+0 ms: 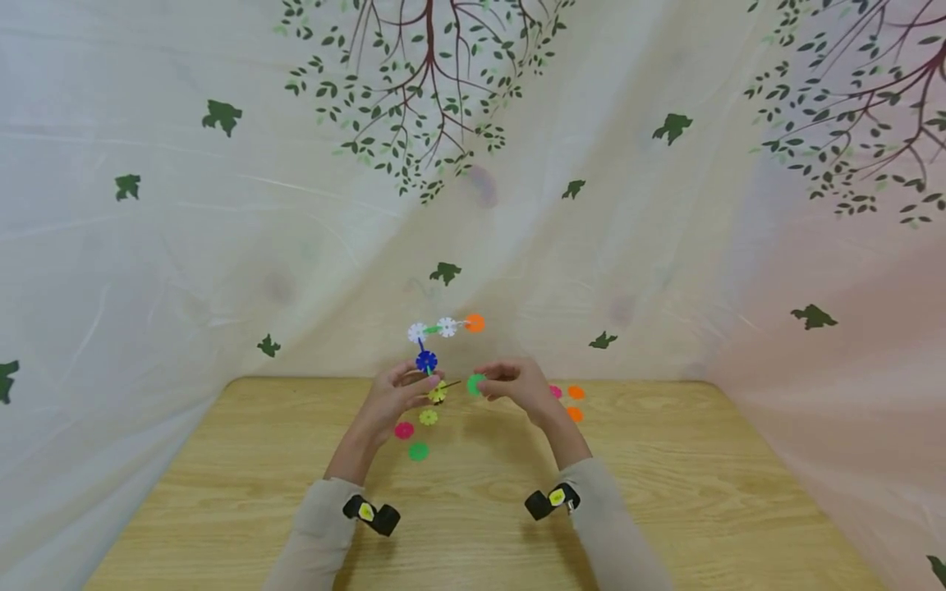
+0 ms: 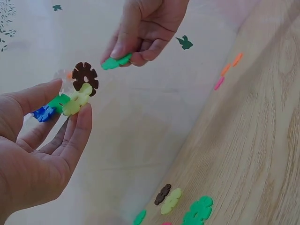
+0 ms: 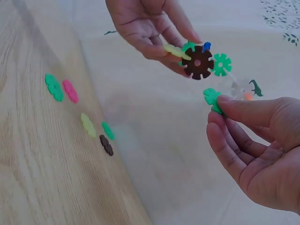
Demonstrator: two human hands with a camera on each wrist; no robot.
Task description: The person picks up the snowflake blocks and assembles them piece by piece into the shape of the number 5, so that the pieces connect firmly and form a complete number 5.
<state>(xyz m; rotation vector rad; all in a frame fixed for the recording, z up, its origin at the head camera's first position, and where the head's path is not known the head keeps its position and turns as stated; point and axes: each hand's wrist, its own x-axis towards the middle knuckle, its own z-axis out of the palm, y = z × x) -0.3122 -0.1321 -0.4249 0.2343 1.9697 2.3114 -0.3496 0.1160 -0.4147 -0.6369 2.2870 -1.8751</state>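
Note:
My left hand [image 1: 393, 400] pinches the yellow disc [image 2: 78, 100] of a chain of notched, snowflake-shaped plastic discs. A brown disc [image 3: 197, 63] is slotted onto that yellow one. Up the chain come green, a blue disc [image 1: 426, 361], a white disc [image 1: 417, 332], green, white again, and an orange disc [image 1: 475, 323] at the far end. My right hand [image 1: 519, 384] pinches a loose green disc [image 3: 213, 100] between thumb and fingers. This green disc is close to the brown one but apart from it. Both hands are raised above the far part of the table.
On the wooden table [image 1: 473, 509], loose discs lie below the left hand: a yellow one [image 1: 429, 418], a pink one [image 1: 404, 430], a green one [image 1: 418, 451] and others. Orange discs [image 1: 576, 393] and a pink one [image 1: 555, 391] lie right of the right hand. A pale printed curtain [image 1: 517, 246] hangs behind.

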